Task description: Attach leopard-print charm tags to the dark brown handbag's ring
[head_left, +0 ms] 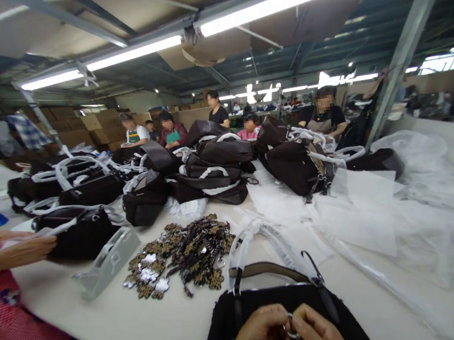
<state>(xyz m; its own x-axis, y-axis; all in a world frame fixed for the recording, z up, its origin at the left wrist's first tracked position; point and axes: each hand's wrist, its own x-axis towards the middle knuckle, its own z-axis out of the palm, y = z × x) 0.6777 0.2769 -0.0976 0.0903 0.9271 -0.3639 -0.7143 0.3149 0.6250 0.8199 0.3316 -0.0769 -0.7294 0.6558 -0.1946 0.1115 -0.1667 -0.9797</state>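
Low in the head view, a black handbag (219, 328) stands in front of me on the table. Its handles (282, 246) are wrapped in white film, and black straps hang at either side. My left hand (261, 337) and my right hand (320, 334) meet over the bag's front. Between their fingertips they pinch a small metal ring (290, 327); what hangs from it is mostly hidden by the fingers. A bracelet circles my left wrist. Beyond the bag lies a pile of flower-shaped bag charms (200, 252) with dark braided cords and rings.
A clear tape dispenser (109, 262) sits left of the charms. Dark handbags (217, 160) are heaped across the back of the table. Plastic sheets (420, 221) cover the right side. At far left, a co-worker's hand (31, 248) touches another bag (79, 233). Several people work farther back.
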